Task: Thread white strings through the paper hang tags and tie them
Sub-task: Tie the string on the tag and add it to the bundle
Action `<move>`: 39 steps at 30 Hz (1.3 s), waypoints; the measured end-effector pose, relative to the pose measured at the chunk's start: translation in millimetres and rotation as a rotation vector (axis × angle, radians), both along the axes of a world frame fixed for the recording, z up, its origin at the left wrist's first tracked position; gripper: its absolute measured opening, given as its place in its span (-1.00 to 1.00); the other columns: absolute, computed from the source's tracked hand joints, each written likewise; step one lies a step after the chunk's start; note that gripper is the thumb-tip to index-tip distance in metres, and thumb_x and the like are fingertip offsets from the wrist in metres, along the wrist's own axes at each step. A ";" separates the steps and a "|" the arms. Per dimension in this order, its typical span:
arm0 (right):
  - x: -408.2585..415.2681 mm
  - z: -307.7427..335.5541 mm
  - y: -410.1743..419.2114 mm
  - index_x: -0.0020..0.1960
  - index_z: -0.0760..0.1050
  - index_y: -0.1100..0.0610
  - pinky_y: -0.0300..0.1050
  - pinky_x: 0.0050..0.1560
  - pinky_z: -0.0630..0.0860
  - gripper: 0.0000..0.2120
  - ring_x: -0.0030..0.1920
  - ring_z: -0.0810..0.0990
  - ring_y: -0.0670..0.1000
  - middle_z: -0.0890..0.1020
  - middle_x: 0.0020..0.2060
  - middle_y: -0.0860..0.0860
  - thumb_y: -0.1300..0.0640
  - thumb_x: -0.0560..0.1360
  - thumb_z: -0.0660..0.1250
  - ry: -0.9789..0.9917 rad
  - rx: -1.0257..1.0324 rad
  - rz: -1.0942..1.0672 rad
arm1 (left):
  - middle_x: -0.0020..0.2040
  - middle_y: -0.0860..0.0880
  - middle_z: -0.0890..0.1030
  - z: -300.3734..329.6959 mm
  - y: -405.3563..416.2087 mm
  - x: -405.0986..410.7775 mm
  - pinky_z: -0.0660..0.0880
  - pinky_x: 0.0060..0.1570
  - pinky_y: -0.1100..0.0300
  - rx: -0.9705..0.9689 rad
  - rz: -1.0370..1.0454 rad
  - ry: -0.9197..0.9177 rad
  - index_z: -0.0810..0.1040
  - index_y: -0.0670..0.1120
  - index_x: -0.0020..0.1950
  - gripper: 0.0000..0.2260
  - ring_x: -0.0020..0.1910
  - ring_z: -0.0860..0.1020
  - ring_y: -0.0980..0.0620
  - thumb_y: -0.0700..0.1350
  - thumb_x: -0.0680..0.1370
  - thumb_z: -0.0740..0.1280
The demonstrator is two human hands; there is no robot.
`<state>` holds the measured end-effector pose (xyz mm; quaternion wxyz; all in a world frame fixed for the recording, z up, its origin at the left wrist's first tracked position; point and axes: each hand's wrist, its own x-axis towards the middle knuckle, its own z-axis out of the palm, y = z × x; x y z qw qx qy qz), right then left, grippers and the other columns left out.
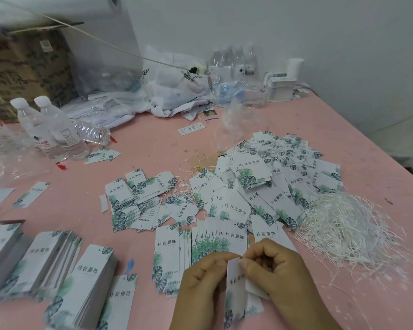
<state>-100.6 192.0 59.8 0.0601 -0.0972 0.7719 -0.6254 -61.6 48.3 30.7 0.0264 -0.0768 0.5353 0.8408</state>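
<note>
Both hands worked at near edge of pink table [153, 148]; left hand [200, 284] and right hand [274, 270] pinched closed on one hang tag [235, 287] held upright btwn them, fingertips meeting at its top corner; string at that corner too small to make out. Loose string heap [343, 229] lay just right; tag pile [260, 186] beyond; stacked tags [88, 282] left. Bare tabletop open mid-left only. Bottles [55, 129] and cardboard box [29, 67] blurred at far left; wrists cut off by frame.

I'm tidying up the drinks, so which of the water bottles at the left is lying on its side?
The capless bottle, lying behind the two white-capped bottles, which stand upright.
</note>
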 end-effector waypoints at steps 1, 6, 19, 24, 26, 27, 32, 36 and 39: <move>1.8 -1.8 3.2 -0.27 0.62 0.07 -0.40 -0.38 0.32 -0.79 -0.43 0.35 -0.18 0.47 -0.49 -0.12 0.37 0.37 0.50 -0.017 0.002 0.010 | -0.22 -0.33 0.64 -1.1 1.0 -0.9 0.54 -0.17 0.06 0.014 0.009 -0.002 0.70 -0.26 -0.13 -0.65 -0.23 0.59 -0.18 -0.07 0.20 0.55; 1.9 9.3 1.4 -0.33 0.61 0.17 -0.35 -0.36 0.32 -0.82 -0.41 0.37 -0.12 0.48 -0.46 -0.07 0.39 0.36 0.50 -0.025 -0.006 0.050 | -0.16 -0.29 0.65 -11.1 2.8 -3.8 0.56 -0.07 -0.07 -0.038 0.135 0.092 0.71 -0.27 -0.15 -0.55 -0.17 0.62 -0.21 0.01 0.16 0.68; 1.8 8.0 -1.1 -0.26 0.68 -0.01 -0.34 -0.34 0.34 -0.95 -0.40 0.38 -0.13 0.52 -0.44 -0.11 0.11 0.29 0.51 -0.111 -0.026 0.129 | -0.36 -0.08 0.53 -4.0 16.3 4.2 0.36 -0.37 0.21 -0.424 0.347 0.193 0.57 0.01 -0.26 -0.91 -0.39 0.43 0.05 -0.07 0.45 0.36; -10.6 2.1 16.2 -0.06 0.68 0.04 -0.22 -0.31 0.43 -0.87 -0.39 0.44 -0.03 0.54 -0.42 0.02 0.18 0.40 0.46 -0.275 -0.176 0.139 | -0.34 -0.14 0.58 11.3 1.4 -4.3 0.40 -0.51 0.29 0.038 0.380 0.069 0.50 -0.22 -0.24 -0.80 -0.50 0.42 0.07 -0.32 0.56 0.20; -16.2 -0.5 22.5 -0.05 0.67 0.15 -0.23 -0.37 0.43 -0.81 -0.40 0.45 -0.04 0.56 -0.38 0.07 0.21 0.38 0.37 -0.366 -0.344 0.132 | -0.29 -0.19 0.61 15.1 -6.7 -8.7 0.41 -0.56 0.27 0.160 0.394 0.027 0.44 -0.23 -0.19 -0.90 -0.53 0.44 0.05 -0.25 0.51 0.20; -18.9 -1.6 24.9 -0.06 0.67 0.18 -0.24 -0.40 0.43 -0.80 -0.42 0.45 -0.05 0.56 -0.36 0.10 0.22 0.36 0.34 -0.401 -0.410 0.127 | -0.28 -0.21 0.62 17.5 -9.2 -10.4 0.40 -0.59 0.27 0.240 0.410 0.006 0.42 -0.23 -0.17 -0.92 -0.53 0.46 0.04 -0.22 0.46 0.21; -26.0 0.8 30.6 -0.15 0.67 0.23 -0.25 -0.50 0.41 -0.82 -0.49 0.44 -0.04 0.55 -0.38 0.15 0.28 0.36 0.29 -0.485 -0.558 0.121 | -0.31 -0.25 0.66 18.7 -21.1 -12.9 0.40 -0.63 0.29 0.447 0.401 -0.048 0.43 -0.13 -0.16 -0.95 -0.56 0.52 0.00 -0.16 0.42 0.23; -27.6 5.5 32.2 -0.21 0.68 0.23 -0.25 -0.55 0.41 -0.82 -0.53 0.45 -0.03 0.55 -0.41 0.18 0.31 0.34 0.30 -0.501 -0.594 0.104 | -0.40 -0.16 0.61 19.0 -27.2 -12.8 0.39 -0.62 0.32 0.443 0.394 -0.062 0.43 -0.09 -0.15 -0.96 -0.58 0.49 0.02 -0.13 0.43 0.24; -26.0 9.4 33.3 -0.18 0.68 0.27 -0.23 -0.52 0.46 -0.80 -0.51 0.50 -0.02 0.57 -0.38 0.21 0.33 0.37 0.27 -0.527 -0.647 0.147 | -0.47 -0.09 0.51 17.2 -30.0 -12.2 0.38 -0.63 0.34 0.468 0.375 -0.035 0.42 -0.07 -0.16 -0.97 -0.59 0.43 0.08 -0.12 0.45 0.24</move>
